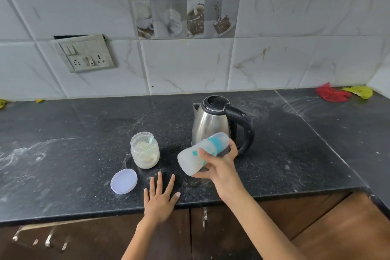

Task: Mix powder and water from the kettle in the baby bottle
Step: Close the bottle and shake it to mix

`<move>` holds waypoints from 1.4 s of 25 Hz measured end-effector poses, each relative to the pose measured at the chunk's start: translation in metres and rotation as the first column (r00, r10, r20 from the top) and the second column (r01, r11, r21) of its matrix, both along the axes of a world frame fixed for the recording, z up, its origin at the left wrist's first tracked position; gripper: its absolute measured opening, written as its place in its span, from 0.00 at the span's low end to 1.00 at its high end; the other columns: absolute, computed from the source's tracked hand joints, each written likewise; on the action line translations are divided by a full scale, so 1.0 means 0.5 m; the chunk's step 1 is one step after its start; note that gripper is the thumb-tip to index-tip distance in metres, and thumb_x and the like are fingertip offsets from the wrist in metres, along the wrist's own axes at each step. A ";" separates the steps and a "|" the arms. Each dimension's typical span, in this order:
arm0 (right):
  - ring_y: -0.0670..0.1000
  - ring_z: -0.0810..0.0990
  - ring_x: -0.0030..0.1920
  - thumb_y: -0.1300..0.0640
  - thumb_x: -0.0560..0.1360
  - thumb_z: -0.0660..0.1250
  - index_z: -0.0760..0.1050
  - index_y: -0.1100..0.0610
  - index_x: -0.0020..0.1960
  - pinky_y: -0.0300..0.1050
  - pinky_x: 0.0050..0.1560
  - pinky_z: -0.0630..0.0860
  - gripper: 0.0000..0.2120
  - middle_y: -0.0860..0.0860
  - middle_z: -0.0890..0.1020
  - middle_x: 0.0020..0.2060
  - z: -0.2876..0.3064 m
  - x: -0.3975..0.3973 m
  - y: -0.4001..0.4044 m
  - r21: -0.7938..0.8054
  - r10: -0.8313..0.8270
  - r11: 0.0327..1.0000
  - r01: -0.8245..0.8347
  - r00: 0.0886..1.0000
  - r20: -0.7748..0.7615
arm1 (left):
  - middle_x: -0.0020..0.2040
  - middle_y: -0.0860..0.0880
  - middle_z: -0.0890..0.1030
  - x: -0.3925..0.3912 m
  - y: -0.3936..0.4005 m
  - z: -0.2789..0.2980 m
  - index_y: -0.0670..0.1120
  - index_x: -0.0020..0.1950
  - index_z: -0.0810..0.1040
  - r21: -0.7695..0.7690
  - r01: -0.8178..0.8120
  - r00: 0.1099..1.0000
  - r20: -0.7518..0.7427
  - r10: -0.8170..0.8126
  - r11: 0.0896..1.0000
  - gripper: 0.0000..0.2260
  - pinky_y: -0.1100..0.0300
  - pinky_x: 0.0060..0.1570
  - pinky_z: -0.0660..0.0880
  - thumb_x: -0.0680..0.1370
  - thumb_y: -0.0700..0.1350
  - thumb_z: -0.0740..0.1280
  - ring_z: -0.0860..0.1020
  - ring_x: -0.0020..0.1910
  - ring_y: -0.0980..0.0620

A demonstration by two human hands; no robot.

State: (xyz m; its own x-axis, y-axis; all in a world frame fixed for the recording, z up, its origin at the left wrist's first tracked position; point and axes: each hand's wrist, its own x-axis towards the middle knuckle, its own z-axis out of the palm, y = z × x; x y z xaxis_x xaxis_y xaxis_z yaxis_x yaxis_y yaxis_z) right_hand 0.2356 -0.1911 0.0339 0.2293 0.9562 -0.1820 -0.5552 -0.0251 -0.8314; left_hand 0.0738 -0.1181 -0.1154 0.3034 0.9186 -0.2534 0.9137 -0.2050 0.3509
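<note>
White marble-look wall tiles (190,65), black speckled countertop (63,154), brown cabinets (316,228)

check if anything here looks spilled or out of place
White powdery smears streak the black counter, worst at the far left and behind the kettle. The socket plate on the wall hangs crooked with a dark gap above it. The jar stands open, its lid lying beside it.

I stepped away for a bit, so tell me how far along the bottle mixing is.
Done, apparently: the powder jar is open, its lid beside it, and the baby bottle is capped and looks cloudy. In hand: the right hand grips the bottle tilted above the counter, likely shaking; the left hand rests flat. The kettle is standing behind. Left: finish mixing and close the jar.
</note>
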 end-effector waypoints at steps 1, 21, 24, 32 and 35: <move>0.60 0.81 0.57 0.70 0.70 0.73 0.60 0.37 0.63 0.64 0.38 0.83 0.38 0.57 0.75 0.60 0.000 -0.003 -0.001 0.014 0.040 0.999 -0.040 0.999 0.028 | 0.79 0.45 0.39 -0.001 -0.004 0.003 0.54 0.78 0.44 -0.010 -0.025 0.999 0.034 0.025 1.000 0.29 0.46 0.74 0.39 0.81 0.59 0.52 0.37 0.77 0.44; 0.59 0.83 0.56 0.68 0.71 0.73 0.56 0.40 0.69 0.60 0.39 0.83 0.40 0.56 0.75 0.61 -0.009 0.000 0.012 0.021 -0.015 1.000 0.014 0.999 0.039 | 0.78 0.49 0.36 -0.003 0.010 -0.013 0.58 0.77 0.42 -0.003 0.007 1.000 -0.028 -0.007 1.000 0.28 0.45 0.73 0.37 0.81 0.61 0.50 0.34 0.76 0.44; 0.59 0.83 0.56 0.65 0.67 0.78 0.57 0.33 0.67 0.60 0.39 0.83 0.44 0.57 0.79 0.59 -0.030 -0.006 -0.001 0.012 0.206 0.978 -0.210 0.968 0.141 | 0.78 0.50 0.37 0.001 0.009 -0.022 0.56 0.77 0.41 -0.002 -0.016 0.997 -0.077 0.016 1.000 0.29 0.45 0.74 0.37 0.80 0.60 0.51 0.35 0.77 0.46; 0.50 0.73 0.68 0.65 0.69 0.77 0.53 0.38 0.68 0.54 0.64 0.76 0.43 0.45 0.68 0.71 -0.108 0.021 0.026 0.185 -0.157 0.983 0.000 0.531 0.833 | 0.77 0.49 0.33 -0.004 0.010 -0.017 0.62 0.76 0.40 0.001 0.007 0.999 -0.046 -0.007 1.000 0.27 0.44 0.73 0.37 0.80 0.62 0.49 0.33 0.76 0.44; 0.55 0.71 0.71 0.61 0.71 0.76 0.50 0.40 0.70 0.53 0.66 0.73 0.43 0.51 0.66 0.74 -0.165 0.037 0.027 0.082 -0.060 0.995 -0.055 0.329 0.942 | 0.78 0.49 0.34 0.000 0.007 -0.012 0.62 0.76 0.40 -0.003 0.008 0.999 -0.048 -0.008 1.000 0.27 0.44 0.73 0.37 0.81 0.62 0.49 0.33 0.76 0.44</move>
State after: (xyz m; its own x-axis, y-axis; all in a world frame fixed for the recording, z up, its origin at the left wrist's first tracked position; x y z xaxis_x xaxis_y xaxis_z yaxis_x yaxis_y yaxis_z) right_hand 0.2538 -0.1775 -0.0487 0.1944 0.9522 0.2355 0.6022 0.0737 -0.7949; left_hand 0.0736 -0.1146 -0.1212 0.2978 0.9156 -0.2702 0.9280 -0.2112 0.3071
